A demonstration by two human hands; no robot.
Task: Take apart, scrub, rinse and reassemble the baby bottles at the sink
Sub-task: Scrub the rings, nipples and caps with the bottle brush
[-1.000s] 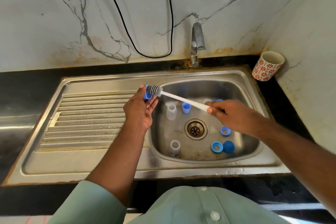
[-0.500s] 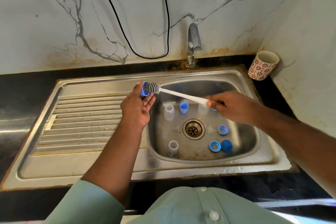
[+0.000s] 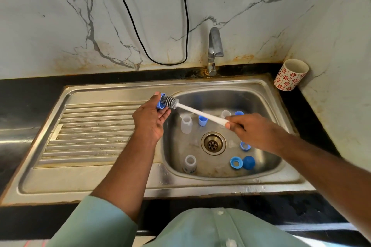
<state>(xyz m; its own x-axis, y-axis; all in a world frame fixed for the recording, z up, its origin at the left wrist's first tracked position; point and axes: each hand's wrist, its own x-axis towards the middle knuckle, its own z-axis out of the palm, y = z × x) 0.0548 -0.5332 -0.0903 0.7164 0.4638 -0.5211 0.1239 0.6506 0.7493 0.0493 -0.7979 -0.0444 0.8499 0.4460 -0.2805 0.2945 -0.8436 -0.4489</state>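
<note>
1. The left hand (image 3: 149,120) pinches a blue cap (image 3: 160,102) over the sink's (image 3: 120,184) drainboard edge; the right hand (image 3: 254,129) grips the brush (image 3: 192,110) handle, bristles inside the cap.
2. Best done with short twisting strokes — the cap kept steady, its opening facing the bristles.
3. Bottles (image 3: 186,124) and other caps (image 3: 235,163) stand in the basin, unrinsed — the tap (image 3: 214,50) looks dry.
4. Against a second ago, the bristles sit deeper in the cap; the hands have barely shifted.
</note>
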